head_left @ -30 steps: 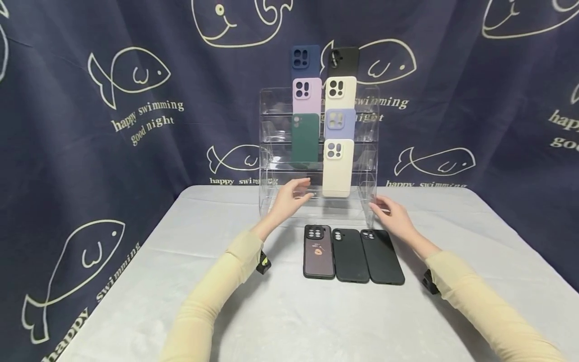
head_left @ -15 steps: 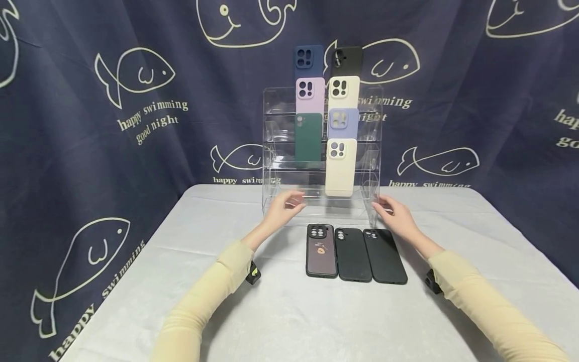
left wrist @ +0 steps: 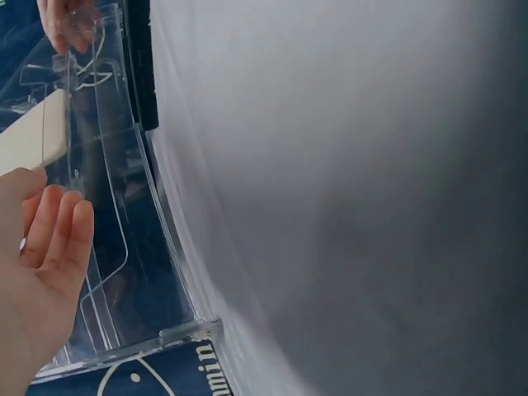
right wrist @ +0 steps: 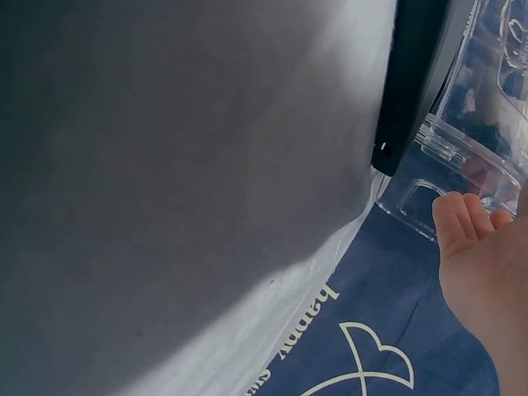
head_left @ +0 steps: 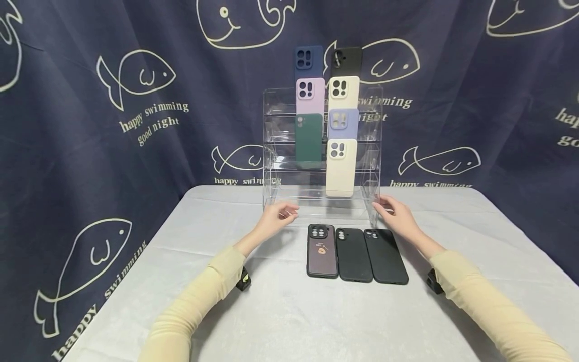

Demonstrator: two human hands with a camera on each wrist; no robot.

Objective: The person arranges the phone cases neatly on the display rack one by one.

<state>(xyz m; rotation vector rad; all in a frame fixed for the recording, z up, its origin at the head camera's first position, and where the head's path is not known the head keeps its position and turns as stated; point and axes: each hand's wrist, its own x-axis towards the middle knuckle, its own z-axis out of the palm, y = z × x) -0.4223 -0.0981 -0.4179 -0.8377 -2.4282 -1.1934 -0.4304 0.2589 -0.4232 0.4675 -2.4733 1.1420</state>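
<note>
In the head view a clear acrylic display stand (head_left: 282, 181) holds phone cases on its tiers. Among these are a green phone case (head_left: 308, 141), a purple phone case (head_left: 310, 98) and a cream phone case (head_left: 340, 171) lowest on the right. My left hand (head_left: 274, 220) is before the stand's lower left part, fingers loosely bent, nothing between them. My right hand (head_left: 397, 217) is at the stand's lower right side, its fingertips against the side panel. Between the hands lie a brown-backed phone case (head_left: 322, 256), a black phone case (head_left: 354, 259) and another black phone case (head_left: 386, 261).
A pale cloth covers the table (head_left: 298, 322). Behind it hangs a dark blue curtain (head_left: 149, 115) with white fish drawings. Higher on the stand are a navy phone case (head_left: 312, 68), a dark phone case (head_left: 350, 68), a white phone case (head_left: 345, 100) and a periwinkle phone case (head_left: 349, 131).
My left hand has drawn back from the stand's lower tier, down and to the left. My right hand stays at the stand's side. The phone cases keep their places.
</note>
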